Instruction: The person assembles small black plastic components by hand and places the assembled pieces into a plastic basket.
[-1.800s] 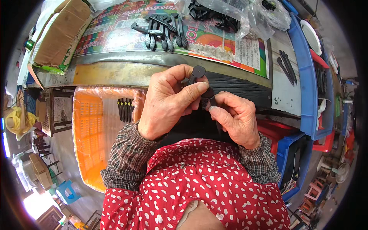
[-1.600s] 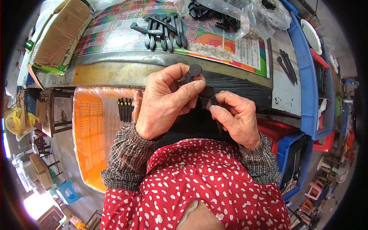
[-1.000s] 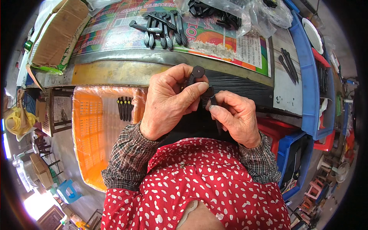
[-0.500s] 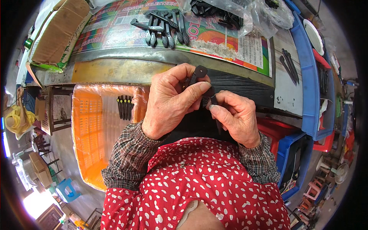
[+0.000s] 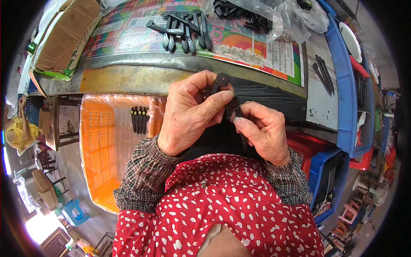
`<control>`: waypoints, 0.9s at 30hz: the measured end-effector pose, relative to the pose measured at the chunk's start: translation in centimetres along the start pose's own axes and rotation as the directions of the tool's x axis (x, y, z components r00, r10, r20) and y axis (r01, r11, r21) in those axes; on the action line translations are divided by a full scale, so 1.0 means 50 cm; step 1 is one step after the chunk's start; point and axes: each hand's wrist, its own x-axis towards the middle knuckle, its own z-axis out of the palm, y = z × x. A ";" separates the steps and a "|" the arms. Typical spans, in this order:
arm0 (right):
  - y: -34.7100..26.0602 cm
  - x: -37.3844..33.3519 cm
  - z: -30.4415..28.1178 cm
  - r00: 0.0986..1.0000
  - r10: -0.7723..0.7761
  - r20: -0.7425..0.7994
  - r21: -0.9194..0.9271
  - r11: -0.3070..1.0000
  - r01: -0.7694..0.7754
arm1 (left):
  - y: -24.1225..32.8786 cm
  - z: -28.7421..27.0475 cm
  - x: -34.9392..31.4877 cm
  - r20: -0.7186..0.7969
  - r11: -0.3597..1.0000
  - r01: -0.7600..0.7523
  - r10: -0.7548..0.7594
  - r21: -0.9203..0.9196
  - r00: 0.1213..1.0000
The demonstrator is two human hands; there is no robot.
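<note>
My left hand pinches a slim black plastic piece with a rounded, many-sided head that has a small dot at its middle. The head sticks up above my left thumb. Below it, my right hand grips the lower, narrow part of the black piece between thumb and fingers. Whether this is one part or two joined parts, I cannot tell, as the fingers hide the middle. Beyond my hands, similar black plastic handles lie in a loose pile on the printed table cover.
At left stands an orange basket, lined with clear plastic, holding several black strips with yellow spots. A cardboard box is at the far left, plastic bags of black parts at the back. Blue bins and black sticks lie right.
My hands keep the same grip on the black piece. Its head has tipped very slightly to the left; all else looks the same.
</note>
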 end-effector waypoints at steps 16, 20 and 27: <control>-0.004 0.000 -0.003 0.999 0.028 0.027 0.029 0.999 -0.029 | -0.004 0.000 0.000 -0.013 0.999 0.008 -0.009 -0.054 1.000; -0.005 0.002 -0.002 0.999 0.032 0.032 0.032 0.999 -0.033 | -0.007 -0.001 0.000 -0.003 0.999 -0.009 0.008 -0.054 1.000; -0.003 0.003 -0.001 0.999 0.021 0.024 0.014 1.000 -0.021 | 0.002 0.000 0.000 -0.006 0.998 0.031 -0.031 -0.054 1.000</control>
